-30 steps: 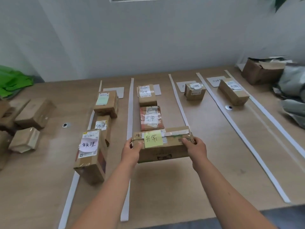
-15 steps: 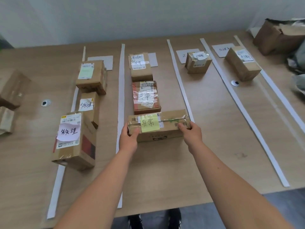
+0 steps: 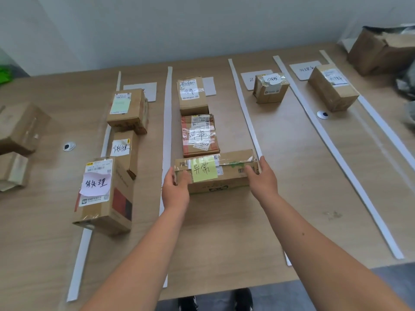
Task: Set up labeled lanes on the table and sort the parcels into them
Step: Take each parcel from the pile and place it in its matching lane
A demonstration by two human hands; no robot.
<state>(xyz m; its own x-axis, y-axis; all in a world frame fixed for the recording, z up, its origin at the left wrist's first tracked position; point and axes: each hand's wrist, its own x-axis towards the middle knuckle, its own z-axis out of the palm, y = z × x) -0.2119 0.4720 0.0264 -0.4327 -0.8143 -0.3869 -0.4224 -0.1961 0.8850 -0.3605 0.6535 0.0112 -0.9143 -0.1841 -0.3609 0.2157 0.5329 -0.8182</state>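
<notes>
The single head view looks forward and down across the table from its near edge, wide and fairly close, facing the far wall.

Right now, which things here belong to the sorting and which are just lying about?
Job: yellow-note parcel, gripped by left hand and right hand; white strips; label cards; sorted parcels.
Lying about: torn box, far right; green item, far left; round table caps.

Long parcel between left hand and right hand: barcode unreadable. Lane card beyond right hand: half hidden by small parcel.
</notes>
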